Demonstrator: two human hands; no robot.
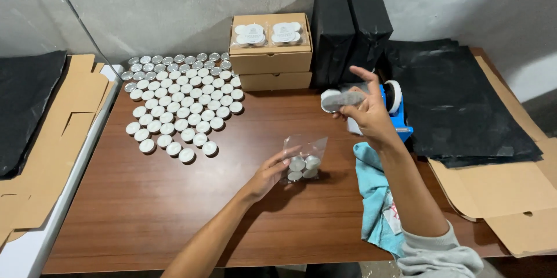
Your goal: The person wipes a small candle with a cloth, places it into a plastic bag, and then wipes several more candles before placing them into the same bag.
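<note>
Behind the candle rows, two tan boxes (271, 60) stand stacked.

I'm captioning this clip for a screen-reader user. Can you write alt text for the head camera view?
At a brown wooden table, the left hand holds a small clear bag of tealight candles while the right hand lifts another tealight near a blue tape dispenser. Rows of tealights, cardboard boxes and black sheets surround them.
</note>
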